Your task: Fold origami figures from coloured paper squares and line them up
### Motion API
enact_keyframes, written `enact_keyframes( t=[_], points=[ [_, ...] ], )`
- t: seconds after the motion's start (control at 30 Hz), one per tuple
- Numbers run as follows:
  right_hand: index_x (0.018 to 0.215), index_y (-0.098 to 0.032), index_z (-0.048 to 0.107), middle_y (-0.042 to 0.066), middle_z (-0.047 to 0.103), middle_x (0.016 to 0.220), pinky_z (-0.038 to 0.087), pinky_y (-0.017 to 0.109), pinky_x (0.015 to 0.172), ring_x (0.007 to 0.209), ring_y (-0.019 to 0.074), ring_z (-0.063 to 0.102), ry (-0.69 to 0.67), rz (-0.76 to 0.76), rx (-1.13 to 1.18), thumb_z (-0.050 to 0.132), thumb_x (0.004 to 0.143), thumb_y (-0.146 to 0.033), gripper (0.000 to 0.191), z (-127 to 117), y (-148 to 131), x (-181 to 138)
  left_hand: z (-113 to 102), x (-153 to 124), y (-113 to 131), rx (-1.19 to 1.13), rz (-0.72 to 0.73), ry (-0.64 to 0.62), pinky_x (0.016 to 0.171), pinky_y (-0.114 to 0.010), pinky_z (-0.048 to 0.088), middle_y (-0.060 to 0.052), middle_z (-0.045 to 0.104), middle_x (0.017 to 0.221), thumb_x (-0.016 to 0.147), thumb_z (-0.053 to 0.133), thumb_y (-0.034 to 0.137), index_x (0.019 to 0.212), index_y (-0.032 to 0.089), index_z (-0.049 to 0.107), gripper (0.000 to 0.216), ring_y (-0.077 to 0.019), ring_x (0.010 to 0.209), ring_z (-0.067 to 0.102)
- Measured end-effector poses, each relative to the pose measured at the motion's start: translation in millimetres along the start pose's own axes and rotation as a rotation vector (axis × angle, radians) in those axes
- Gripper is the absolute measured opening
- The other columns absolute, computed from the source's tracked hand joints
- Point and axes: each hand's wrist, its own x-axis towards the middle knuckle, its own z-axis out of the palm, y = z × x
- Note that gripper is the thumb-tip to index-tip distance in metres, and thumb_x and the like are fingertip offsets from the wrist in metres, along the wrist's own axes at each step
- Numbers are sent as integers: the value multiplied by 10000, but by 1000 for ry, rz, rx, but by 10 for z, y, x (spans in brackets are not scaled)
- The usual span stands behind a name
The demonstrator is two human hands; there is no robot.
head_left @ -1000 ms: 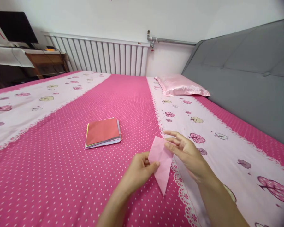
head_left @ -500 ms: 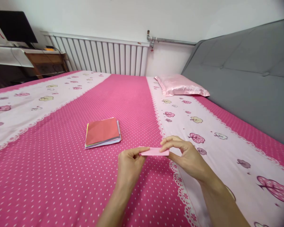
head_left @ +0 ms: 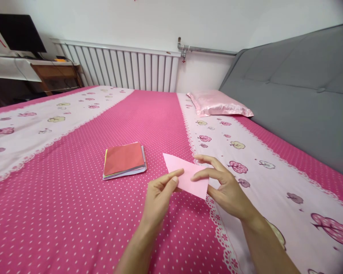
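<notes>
A folded pink paper (head_left: 185, 176), triangular in outline, is held above the pink dotted bedspread (head_left: 74, 205) between both hands. My left hand (head_left: 159, 198) pinches its lower left edge with thumb and forefinger. My right hand (head_left: 225, 186) grips its right side, fingers closed over the paper. One point of the paper sticks up and to the left. A stack of coloured paper squares (head_left: 124, 160) with a red sheet on top lies on the bed to the left of the hands, untouched.
A pink satin pillow (head_left: 218, 103) lies at the far right by the grey padded headboard (head_left: 300, 91). A white radiator (head_left: 120, 66) runs along the back wall. A wooden desk (head_left: 55, 76) with a dark monitor (head_left: 17, 32) stands at the far left.
The pink paper was turned over in both hands: a second ago its long point hung down, then it showed edge-on, and now its flat face shows with a point up-left.
</notes>
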Motion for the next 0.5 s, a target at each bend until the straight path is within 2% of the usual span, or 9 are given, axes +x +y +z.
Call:
enact_keyframes(
  t=[0.1,0.23,0.33,0.4,0.5],
  points=[
    [896,-345,685,-14,453,1285,361,427,976,1188,226,422,-33,7,7,591,761,-134,268,4,0,3,11,4,-17,61,28,-7,688,-267,484,-87,706,904,733,640,292,955,170,706,263,-168,722,616],
    [904,-340,691,2,489,1246,371,404,966,1149,219,463,-47,6,33,626,757,-192,218,3,14,15,19,9,-15,65,62,-18,690,-244,488,-65,702,922,737,641,250,946,189,708,228,-155,743,614],
    [903,-320,694,23,529,1187,400,388,928,1106,221,499,-45,26,72,642,755,-239,178,11,24,24,21,5,-5,16,70,-28,670,-238,498,-50,688,899,749,631,248,1047,202,667,304,-139,720,600],
    [891,-299,698,38,571,1113,419,382,895,1061,227,527,-27,45,101,640,759,-274,146,25,20,29,22,-1,3,-14,64,-39,652,-236,500,-19,666,773,767,613,253,1185,225,575,421,-121,659,582],
    [802,-258,700,44,618,977,438,361,840,969,221,563,29,62,156,628,768,-318,100,59,0,31,26,-10,10,-51,56,-69,676,-261,502,16,628,661,796,581,254,1364,270,329,621,-125,637,591]
  ],
)
